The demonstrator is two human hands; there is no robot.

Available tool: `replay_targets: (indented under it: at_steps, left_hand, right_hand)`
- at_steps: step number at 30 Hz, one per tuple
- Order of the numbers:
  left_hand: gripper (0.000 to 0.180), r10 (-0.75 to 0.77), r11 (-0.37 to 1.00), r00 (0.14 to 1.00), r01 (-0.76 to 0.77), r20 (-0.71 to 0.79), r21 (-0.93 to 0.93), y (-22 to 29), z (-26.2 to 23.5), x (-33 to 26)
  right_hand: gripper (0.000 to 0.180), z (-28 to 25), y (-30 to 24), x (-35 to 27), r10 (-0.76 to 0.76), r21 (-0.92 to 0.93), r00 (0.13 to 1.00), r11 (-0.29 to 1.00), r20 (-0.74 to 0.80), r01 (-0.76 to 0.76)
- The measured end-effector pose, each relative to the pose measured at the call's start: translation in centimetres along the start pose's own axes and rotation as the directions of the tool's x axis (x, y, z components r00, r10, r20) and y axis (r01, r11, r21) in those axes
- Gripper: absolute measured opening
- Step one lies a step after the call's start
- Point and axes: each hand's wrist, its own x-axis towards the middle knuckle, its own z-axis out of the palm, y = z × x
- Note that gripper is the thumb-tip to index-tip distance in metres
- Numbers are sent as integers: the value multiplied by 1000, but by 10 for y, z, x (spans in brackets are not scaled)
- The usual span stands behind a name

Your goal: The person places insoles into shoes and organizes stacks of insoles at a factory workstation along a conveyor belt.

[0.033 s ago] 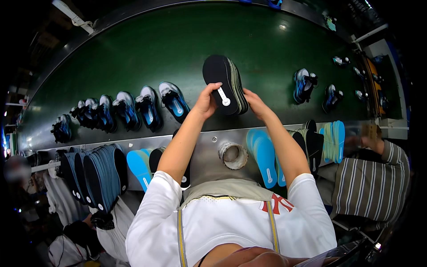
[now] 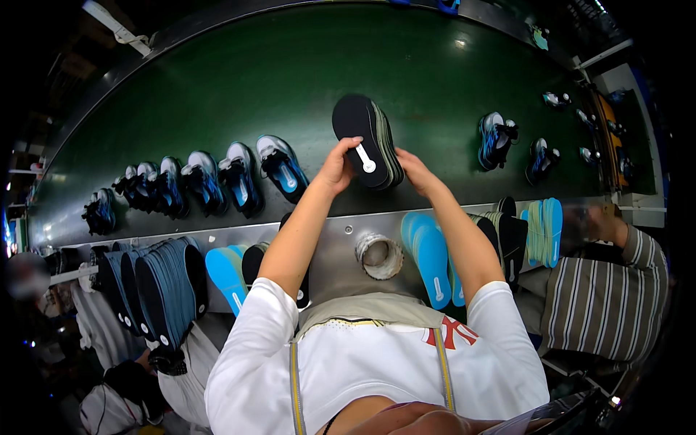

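Shoes point(image 2: 239, 177) lined on green belt point(image 2: 217, 94); tape roll point(image 2: 379, 255) on metal ledge point(image 2: 333, 235).

insoles point(image 2: 366, 141): black | belt point(image 2: 290, 87): dark green | shoes point(image 2: 239, 177): blue-black | neighbour's shirt point(image 2: 605, 308): grey-striped

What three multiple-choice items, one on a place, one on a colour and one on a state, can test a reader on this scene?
1. Where is the insole stack?
A. over the green belt
B. on the floor
C. inside the tape roll

2. What colour is the top insole of the stack?
A. red
B. black
C. yellow

3. How is the stack held?
A. by the left hand alone
B. by no hand
C. between the left hand and the right hand

Key: 1 A, green belt shows all around the stack; 2 B, its face is black with a white mark; 3 C, fingers of both hands touch it.
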Motion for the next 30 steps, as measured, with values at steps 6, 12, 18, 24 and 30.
replay_targets:
  at_steps: [6, 12, 18, 24, 30]
  left_hand:
    - [54, -113, 949, 981, 153, -156, 276, -41, -23, 33]
    - [51, 31, 957, 965, 47, -260, 288, -54, 1, 40]
    - [61, 31, 996, 962, -7, -272, 89, -82, -2, 60]
    - [75, -113, 989, 882, 143, -458, 31, -83, -18, 60]
    - [58, 206, 879, 931, -42, -300, 474, -87, -4, 76]
  right_hand:
    - [53, -29, 45, 4, 222, 29, 974, 975, -45, -221]
    - [53, -52, 33, -13, -240, -624, 906, 781, -350, -34]
    - [76, 35, -7, -30, -455, -972, 885, 233, -104, 6]
    - [78, 22, 6, -19, -452, -865, 855, 502, -255, 7]
    - [66, -34, 27, -17, -366, -211, 814, 930, -450, 302]
